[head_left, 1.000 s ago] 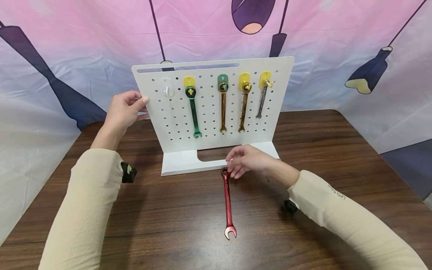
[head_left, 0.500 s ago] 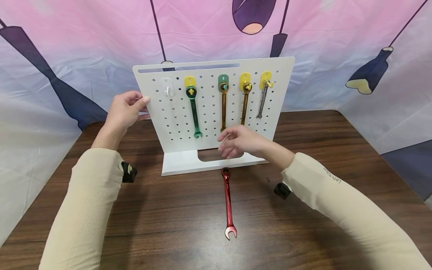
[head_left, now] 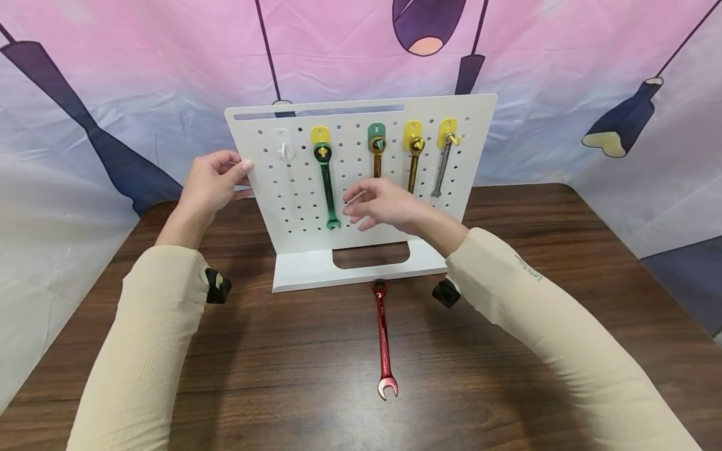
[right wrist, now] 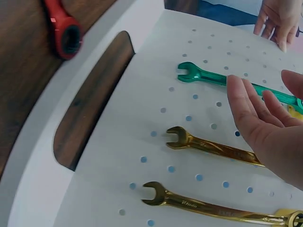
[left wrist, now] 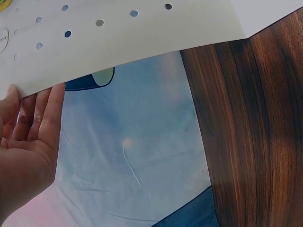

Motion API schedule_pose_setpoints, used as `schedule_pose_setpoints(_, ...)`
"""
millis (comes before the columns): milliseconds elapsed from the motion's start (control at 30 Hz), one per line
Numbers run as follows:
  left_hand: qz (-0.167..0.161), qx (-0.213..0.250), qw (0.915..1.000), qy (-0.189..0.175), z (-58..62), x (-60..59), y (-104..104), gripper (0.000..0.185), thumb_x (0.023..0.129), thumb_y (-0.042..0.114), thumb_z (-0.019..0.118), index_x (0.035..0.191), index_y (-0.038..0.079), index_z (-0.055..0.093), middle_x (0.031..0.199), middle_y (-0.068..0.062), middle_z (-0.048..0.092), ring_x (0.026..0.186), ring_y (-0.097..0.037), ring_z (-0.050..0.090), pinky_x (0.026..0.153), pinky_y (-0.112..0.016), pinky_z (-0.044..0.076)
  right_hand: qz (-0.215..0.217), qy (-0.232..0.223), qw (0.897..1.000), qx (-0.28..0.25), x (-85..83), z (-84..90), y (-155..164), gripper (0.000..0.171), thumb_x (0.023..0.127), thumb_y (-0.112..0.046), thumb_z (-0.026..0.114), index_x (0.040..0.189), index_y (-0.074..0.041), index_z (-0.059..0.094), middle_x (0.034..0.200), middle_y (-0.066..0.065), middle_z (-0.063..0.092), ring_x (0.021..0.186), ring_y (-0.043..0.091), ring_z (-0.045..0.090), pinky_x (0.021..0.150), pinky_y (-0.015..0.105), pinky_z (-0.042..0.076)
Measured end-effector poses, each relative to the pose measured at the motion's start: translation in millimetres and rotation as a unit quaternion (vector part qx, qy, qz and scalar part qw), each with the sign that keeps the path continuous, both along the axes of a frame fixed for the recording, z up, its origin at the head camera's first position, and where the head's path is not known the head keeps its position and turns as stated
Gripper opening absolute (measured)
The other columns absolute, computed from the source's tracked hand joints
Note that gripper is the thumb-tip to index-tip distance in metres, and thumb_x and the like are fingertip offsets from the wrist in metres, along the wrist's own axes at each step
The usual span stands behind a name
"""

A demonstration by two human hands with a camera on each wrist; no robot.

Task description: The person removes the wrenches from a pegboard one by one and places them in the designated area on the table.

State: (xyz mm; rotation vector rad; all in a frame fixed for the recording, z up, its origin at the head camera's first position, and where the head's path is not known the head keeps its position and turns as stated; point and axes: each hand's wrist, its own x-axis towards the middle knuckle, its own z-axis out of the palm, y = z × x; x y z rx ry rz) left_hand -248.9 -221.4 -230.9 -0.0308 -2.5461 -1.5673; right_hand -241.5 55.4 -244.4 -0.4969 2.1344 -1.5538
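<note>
My left hand (head_left: 211, 185) pinches the left edge of a white pegboard (head_left: 299, 241), thumb in front and fingers behind. In front of the board, my right hand (head_left: 380, 203) hovers with loosely bent fingers and holds nothing. Its fingertips point toward a green wrench (head_left: 327, 188) hanging from a yellow hook. Partly behind that hand hang two gold wrenches; the left one (head_left: 377, 164) is on a green hook and the right one (head_left: 413, 172) on a yellow hook. On the table lies a red wrench (head_left: 383, 338), ring end toward the board.
A small silver wrench (head_left: 443, 166) hangs at the board's right on a yellow hook (head_left: 448, 128). At the far left a white hook (head_left: 283, 145) bears nothing. The board stands on a brown wooden table (head_left: 304, 369) before a patterned cloth backdrop (head_left: 536, 113).
My right hand has risen from beside the red wrench's ring end and moved left, up to the board's face near the green wrench. The left hand keeps its hold on the board.
</note>
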Motion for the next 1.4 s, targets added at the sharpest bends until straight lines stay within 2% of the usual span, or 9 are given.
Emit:
schedule_pose_setpoints(200,0.001,-0.004,1.0,0.001,-0.1,-0.5,0,0.031,0.091,0.029,0.054,0.098,-0.001,0.052,0.083,0.005,0.058,0.077,-0.008,0.056,0.073,-0.026,0.057,-0.028,0.015,0.999,-0.005,-8.6,6.6,-9,0.025,0.092,-0.002,0.054,0.116,0.001,0.051,0.117,0.017,0.055,0.105,0.03,0.054,0.081,0.036,0.055)
schedule_pose_setpoints(433,-0.001,0.001,1.0,0.002,-0.8,-0.8,0,0.031,0.09,0.028,0.055,0.097,-0.002,0.053,0.082,0.004,0.057,0.076,-0.008,0.057,0.073,-0.027,0.057,-0.054,0.007,0.997,-0.055,-17.0,7.3,-13,0.031,0.089,0.004,0.054,0.12,0.002,0.049,0.116,0.016,0.053,0.108,0.029,0.052,0.089,0.039,0.051)
schedule_pose_setpoints(600,-0.006,0.012,0.9999,0.002,-0.7,-0.9,0,0.029,0.09,0.027,0.055,0.096,-0.002,0.054,0.081,0.004,0.057,0.076,-0.008,0.057,0.071,-0.025,0.057,-0.055,0.009,0.995,-0.078,-20.1,5.7,-16,0.034,0.089,0.004,0.055,0.122,0.002,0.048,0.116,0.014,0.054,0.107,0.025,0.053,0.089,0.036,0.051)
schedule_pose_setpoints(933,-0.005,0.016,0.9999,-0.001,0.5,0.0,0,0.028,0.09,0.026,0.055,0.095,-0.001,0.054,0.082,0.003,0.057,0.076,-0.008,0.057,0.072,-0.025,0.057,-0.048,0.028,0.996,-0.065,-19.4,7.0,-23,0.033,0.091,-0.004,0.056,0.122,-0.002,0.048,0.117,0.012,0.053,0.105,0.026,0.054,0.087,0.035,0.052)
schedule_pose_setpoints(1133,-0.005,0.02,0.9998,-0.004,0.6,-0.1,1,0.027,0.09,0.026,0.055,0.095,-0.001,0.054,0.082,0.002,0.056,0.076,-0.009,0.056,0.073,-0.026,0.057,-0.055,0.032,0.997,-0.044,-18.3,5.9,-25,0.033,0.091,-0.009,0.057,0.123,-0.003,0.047,0.112,0.012,0.054,0.097,0.025,0.056,0.083,0.032,0.054)
schedule_pose_setpoints(1267,-0.005,0.021,0.9998,-0.003,0.5,0.5,1,0.027,0.09,0.026,0.055,0.095,-0.001,0.054,0.081,0.003,0.056,0.075,-0.009,0.056,0.073,-0.026,0.057,-0.056,0.037,0.997,-0.04,-16.9,4.5,-26,0.028,0.092,-0.009,0.057,0.118,-0.002,0.05,0.107,0.012,0.055,0.089,0.024,0.056,0.081,0.033,0.055)
schedule_pose_setpoints(1400,-0.006,0.02,0.9998,-0.003,0.7,0.6,0,0.027,0.09,0.026,0.055,0.095,-0.001,0.054,0.081,0.003,0.056,0.076,-0.009,0.056,0.072,-0.025,0.057,-0.051,0.038,0.997,-0.049,-15.1,2.9,-26,0.018,0.091,-0.008,0.058,0.107,-0.002,0.054,0.1,0.012,0.056,0.084,0.024,0.056,0.083,0.04,0.054)
